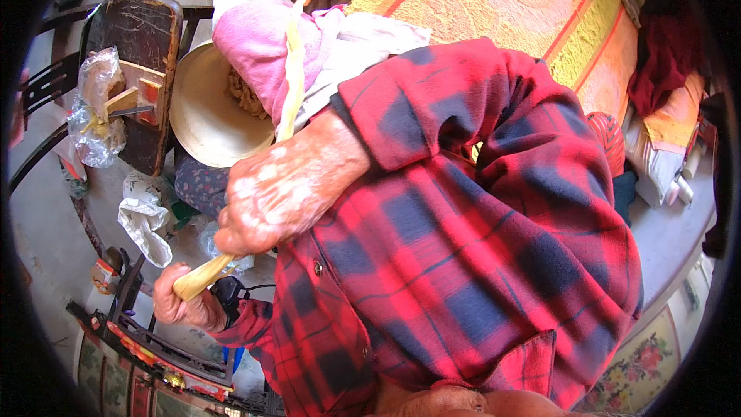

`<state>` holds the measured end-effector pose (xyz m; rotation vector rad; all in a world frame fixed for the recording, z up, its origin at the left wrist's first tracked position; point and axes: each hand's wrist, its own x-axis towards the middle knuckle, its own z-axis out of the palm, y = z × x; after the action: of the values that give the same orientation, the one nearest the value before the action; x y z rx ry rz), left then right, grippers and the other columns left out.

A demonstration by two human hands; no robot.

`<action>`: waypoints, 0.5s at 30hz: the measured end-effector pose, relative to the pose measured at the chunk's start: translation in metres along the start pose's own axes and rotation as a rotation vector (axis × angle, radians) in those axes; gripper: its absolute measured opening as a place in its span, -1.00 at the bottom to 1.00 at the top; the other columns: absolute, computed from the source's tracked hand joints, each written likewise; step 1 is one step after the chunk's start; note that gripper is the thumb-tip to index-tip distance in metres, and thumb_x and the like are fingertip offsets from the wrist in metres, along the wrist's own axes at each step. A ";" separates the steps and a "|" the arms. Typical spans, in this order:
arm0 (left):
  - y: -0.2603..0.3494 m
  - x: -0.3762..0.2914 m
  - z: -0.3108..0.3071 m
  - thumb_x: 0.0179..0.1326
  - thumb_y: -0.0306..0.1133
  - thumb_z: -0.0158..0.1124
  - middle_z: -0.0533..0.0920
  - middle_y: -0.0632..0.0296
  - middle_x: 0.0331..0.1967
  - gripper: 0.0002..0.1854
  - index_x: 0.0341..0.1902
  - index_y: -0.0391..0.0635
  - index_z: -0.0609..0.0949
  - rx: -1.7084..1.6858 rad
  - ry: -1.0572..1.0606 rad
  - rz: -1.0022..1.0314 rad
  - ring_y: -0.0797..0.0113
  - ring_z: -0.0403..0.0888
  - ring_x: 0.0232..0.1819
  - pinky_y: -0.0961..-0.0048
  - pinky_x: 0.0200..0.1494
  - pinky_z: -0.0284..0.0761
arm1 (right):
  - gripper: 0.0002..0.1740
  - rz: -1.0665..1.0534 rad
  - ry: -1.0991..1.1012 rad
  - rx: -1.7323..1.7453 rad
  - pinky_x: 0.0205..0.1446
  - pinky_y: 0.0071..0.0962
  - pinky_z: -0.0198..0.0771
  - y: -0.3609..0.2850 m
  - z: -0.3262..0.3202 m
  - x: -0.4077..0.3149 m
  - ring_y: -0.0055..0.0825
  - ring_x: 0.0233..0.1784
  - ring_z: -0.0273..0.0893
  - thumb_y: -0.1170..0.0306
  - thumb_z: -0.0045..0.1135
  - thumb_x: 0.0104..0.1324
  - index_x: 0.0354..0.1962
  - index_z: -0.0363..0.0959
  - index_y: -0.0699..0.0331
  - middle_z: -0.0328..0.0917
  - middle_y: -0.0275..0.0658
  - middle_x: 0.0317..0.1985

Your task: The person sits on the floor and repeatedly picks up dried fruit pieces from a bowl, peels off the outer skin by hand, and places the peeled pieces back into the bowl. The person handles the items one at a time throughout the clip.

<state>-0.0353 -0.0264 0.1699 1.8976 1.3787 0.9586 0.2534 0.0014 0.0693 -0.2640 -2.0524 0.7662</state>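
Both my hands hold one pale yellow twisted strand of dried plant fibre, which looks like husk. My right hand is closed around it, its back to the camera. Below and to the left, my left hand grips the lower end, with a short flattened, fraying stretch between the two fists. Above my right hand the strand runs over a pink cloth on my leg and ends near plastic bags. Beside that leg is a large cream basin with a tan, crumpled heap inside, partly hidden by the cloth.
A dark, worn stool top at the left carries wooden pieces and clear plastic wrapping. A white bag lies near the basin. Black metal framework stands at the lower left. An orange and yellow towel covers the surface behind my right arm.
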 end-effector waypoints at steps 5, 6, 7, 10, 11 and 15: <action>0.013 0.002 -0.024 0.06 -0.23 0.41 0.54 0.11 -0.41 -0.61 -0.23 -0.33 0.55 -0.186 -0.094 0.056 0.33 0.48 -0.41 0.48 -0.30 0.39 | -0.77 -0.040 0.008 -0.005 -0.46 -0.18 0.42 -0.007 -0.006 0.005 -0.10 -0.53 0.52 0.31 0.06 0.15 -0.51 0.32 0.31 0.42 -0.16 -0.69; 0.015 0.003 -0.024 0.03 -0.25 0.43 0.54 0.11 -0.47 -0.65 -0.29 -0.30 0.57 -0.126 -0.093 0.052 0.34 0.47 -0.45 0.49 -0.35 0.35 | -0.77 -0.045 0.006 0.001 -0.47 -0.17 0.42 -0.009 -0.006 0.007 -0.10 -0.53 0.52 0.31 0.06 0.15 -0.50 0.32 0.31 0.42 -0.16 -0.69; 0.018 0.004 -0.024 0.01 -0.27 0.44 0.53 0.11 -0.52 -0.68 -0.35 -0.28 0.58 -0.049 -0.146 0.056 0.35 0.45 -0.49 0.50 -0.40 0.30 | -0.77 -0.053 0.007 0.004 -0.47 -0.17 0.42 -0.009 -0.006 0.009 -0.09 -0.53 0.52 0.30 0.07 0.15 -0.50 0.32 0.30 0.42 -0.16 -0.69; 0.022 0.009 -0.016 -0.11 -0.37 0.39 0.62 0.12 -0.47 -0.72 -0.32 -0.28 0.64 0.164 -0.353 -0.026 0.33 0.55 -0.45 0.49 -0.30 0.43 | -0.76 -0.034 -0.003 0.029 -0.48 -0.16 0.42 -0.009 -0.004 0.006 -0.09 -0.53 0.52 0.30 0.07 0.16 -0.50 0.32 0.30 0.42 -0.16 -0.69; 0.021 0.009 -0.010 -0.11 -0.38 0.39 0.63 0.11 -0.47 -0.72 -0.31 -0.29 0.63 0.118 -0.380 -0.144 0.34 0.55 -0.47 0.50 -0.31 0.43 | -0.76 -0.013 -0.010 0.041 -0.48 -0.16 0.42 -0.006 -0.003 0.003 -0.09 -0.53 0.52 0.29 0.07 0.16 -0.50 0.32 0.30 0.42 -0.16 -0.69; 0.005 0.003 0.027 -0.03 -0.47 0.37 0.57 0.22 -0.58 -0.80 -0.29 -0.29 0.64 0.271 -0.481 -0.075 0.44 0.45 -0.57 0.48 -0.45 0.33 | -0.72 0.222 -0.081 0.056 -0.54 -0.15 0.40 0.003 0.008 -0.016 -0.10 -0.58 0.51 0.23 0.10 0.19 -0.48 0.33 0.27 0.43 -0.14 -0.69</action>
<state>-0.0092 -0.0264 0.1594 2.0772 1.3157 0.2534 0.2561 -0.0070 0.0535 -0.4405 -2.0968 0.9816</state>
